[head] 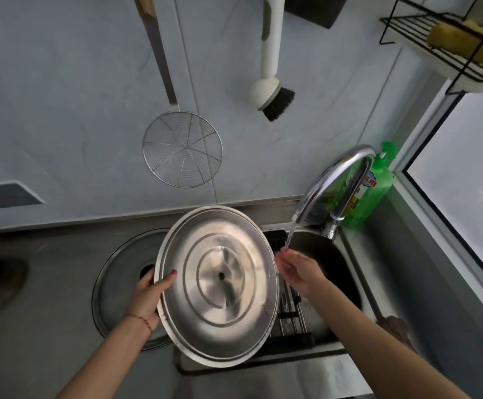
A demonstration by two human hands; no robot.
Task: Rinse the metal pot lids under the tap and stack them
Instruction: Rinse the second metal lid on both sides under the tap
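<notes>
Hands: left (145, 298) grips lid (217, 286) | right (297, 269) spread under water | sink (346, 254): rack (292, 315)

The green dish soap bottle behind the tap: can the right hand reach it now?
Probably yes. The right hand is empty under the water stream, and only the curved chrome tap stands partly before the green dish soap bottle.

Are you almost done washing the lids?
Partway, it seems. One lid already lies flat on the counter, though I can't tell if it's rinsed. The left hand holds a big lid beside the running tap, while the right hand is under the water. Rinsing this lid and stacking it remain.
</notes>
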